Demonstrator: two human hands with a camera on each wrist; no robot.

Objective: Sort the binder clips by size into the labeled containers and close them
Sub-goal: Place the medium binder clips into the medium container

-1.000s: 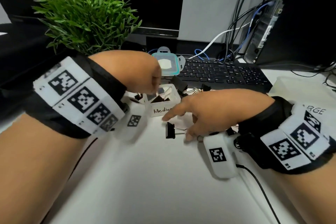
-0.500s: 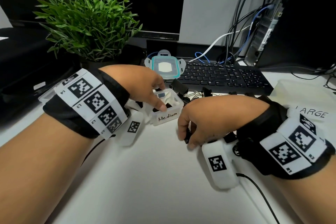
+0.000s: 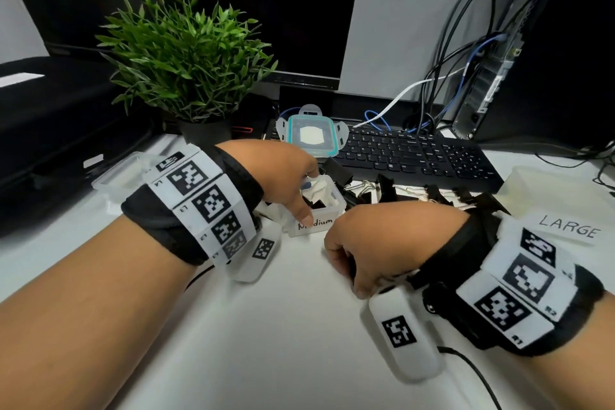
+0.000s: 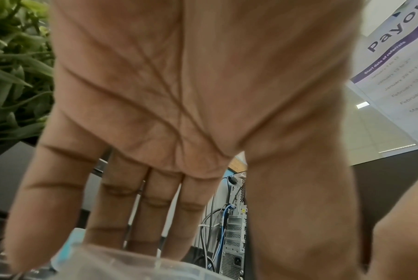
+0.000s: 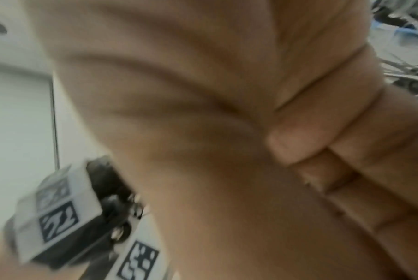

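The small clear container labeled Medium [image 3: 327,210] stands in the middle of the desk with black clips inside. My left hand [image 3: 299,196] holds it, thumb on the labeled front wall and straight fingers [image 4: 141,217] over the far rim [image 4: 121,259]. Just right of it, my right hand [image 3: 346,263] is curled low over the desk around a black binder clip [image 3: 349,271], of which only a dark sliver shows. The right wrist view is blurred and shows only curled fingers [image 5: 311,151]. A pile of loose black binder clips [image 3: 416,193] lies behind my right hand.
A teal-rimmed lid [image 3: 311,136] rests on the keyboard [image 3: 416,156]. The container labeled LARGE [image 3: 549,183] sits at the right, and another clear container [image 3: 113,176] behind my left wrist. A potted plant [image 3: 186,56], monitor and PC tower with cables stand at the back.
My right hand came down on the clip that lay on the desk and curled around it. My left hand dropped from above the Medium container to hold it.
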